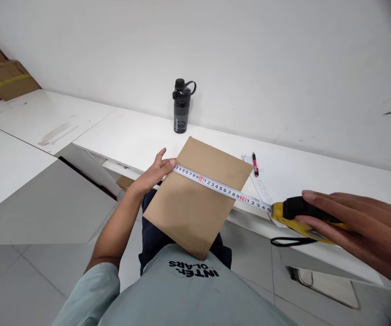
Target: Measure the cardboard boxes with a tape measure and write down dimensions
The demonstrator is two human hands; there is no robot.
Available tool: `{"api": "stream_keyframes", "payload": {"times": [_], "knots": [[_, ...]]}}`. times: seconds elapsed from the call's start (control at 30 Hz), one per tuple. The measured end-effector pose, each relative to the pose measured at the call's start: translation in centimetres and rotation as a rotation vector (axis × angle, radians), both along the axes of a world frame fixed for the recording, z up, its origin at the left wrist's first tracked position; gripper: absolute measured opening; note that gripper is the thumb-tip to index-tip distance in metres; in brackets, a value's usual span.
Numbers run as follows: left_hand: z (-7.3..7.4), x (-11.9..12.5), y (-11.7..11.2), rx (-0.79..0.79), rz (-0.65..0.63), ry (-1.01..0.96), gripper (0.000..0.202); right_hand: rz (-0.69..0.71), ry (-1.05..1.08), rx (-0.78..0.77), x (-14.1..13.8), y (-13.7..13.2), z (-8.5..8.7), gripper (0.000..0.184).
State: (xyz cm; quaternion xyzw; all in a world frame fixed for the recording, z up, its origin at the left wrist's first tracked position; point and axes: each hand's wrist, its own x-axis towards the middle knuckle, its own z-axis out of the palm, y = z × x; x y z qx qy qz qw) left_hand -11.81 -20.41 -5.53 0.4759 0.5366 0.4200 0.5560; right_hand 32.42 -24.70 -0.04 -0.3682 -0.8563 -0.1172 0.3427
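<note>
A brown cardboard sheet [195, 203] lies tilted between my body and the white table's edge. Across it runs the pulled-out blade [216, 185] of a tape measure [293, 215], with its numbers facing up. My left hand [156, 172] pinches the blade's end against the sheet's left edge, thumb on top and index finger raised. On the right, my right hand [355, 226] grips the yellow and black case, off the sheet's right side. A black wrist strap [288, 242] hangs from the case.
A black shaker bottle [182, 108] stands near the wall. Behind the sheet, a red and black pen [255, 164] lies on written paper [262, 183] on the white table [131, 131]. Cardboard boxes [8, 79] are stacked at far left.
</note>
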Motion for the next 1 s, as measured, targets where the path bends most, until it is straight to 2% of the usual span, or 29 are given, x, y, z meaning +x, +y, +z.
{"api": "stream_keyframes", "payload": {"times": [0.07, 0.1, 0.2, 0.4, 0.67, 0.83, 0.9, 1.0], "knots": [[0.2, 0.6, 0.2, -0.041, 0.001, -0.021, 0.120, 0.059, -0.112, 0.020, -0.3, -0.4, 0.8, 0.076], [0.4, 0.9, 0.2, -0.064, 0.008, -0.046, 0.116, 0.067, -0.146, 0.040, -0.4, -0.6, 0.9, 0.079], [1.0, 1.9, 0.1, -0.095, 0.039, -0.087, 0.103, 0.053, -0.164, 0.080, -0.6, -0.7, 0.9, 0.080], [1.6, 2.5, 1.1, -0.025, 0.101, 0.049, 0.083, 0.133, -0.185, 0.168, -1.3, -0.3, 0.9, 0.089], [2.0, 2.8, 4.2, -0.008, 0.037, 0.179, 0.054, 0.110, -0.174, 0.193, -1.8, 0.1, 1.2, 0.061], [2.2, 4.0, 6.8, 0.049, 0.045, 0.278, 0.047, -0.103, -0.108, -0.052, -1.3, 0.2, 1.4, 0.028], [2.2, 4.6, 7.6, 0.087, 0.036, 0.315, 0.044, -0.175, -0.109, -0.121, -0.9, 0.4, 1.6, 0.031], [2.1, 5.2, 8.1, 0.133, 0.036, 0.388, 0.045, -0.227, -0.085, -0.118, -0.1, 0.8, 1.5, 0.037]]}}
